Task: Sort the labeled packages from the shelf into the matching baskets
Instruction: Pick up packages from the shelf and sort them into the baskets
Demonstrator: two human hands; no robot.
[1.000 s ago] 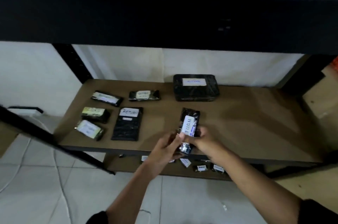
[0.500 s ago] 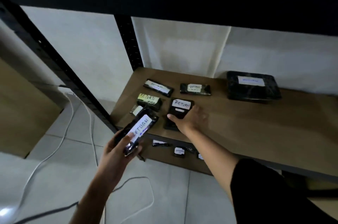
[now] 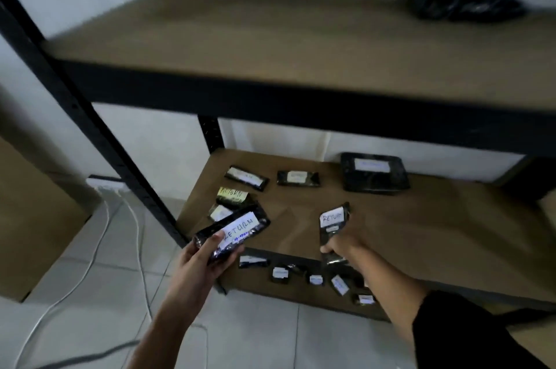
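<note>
At the front edge of the middle shelf [image 3: 421, 236], each hand is grasping a black package marked RETURN: the left hand [image 3: 204, 260] curls round a long package [image 3: 231, 233] held off the shelf's left corner, label up, and the right hand [image 3: 338, 249] pinches the lower end of a flat package [image 3: 334, 222], tilted up with its top lifted clear of the board. Since both labels read the same, both likely belong in one basket, though no basket is in view. To do this step well, the right grip should close more fully round the flat package before it leaves the shelf, as a pinch at one end lets slick wrap slip. Other labeled packages lie behind, among them a yellow-labeled package [image 3: 233, 195] and a large flat package [image 3: 373, 171]; more sit on the lower shelf [image 3: 264, 287].
</note>
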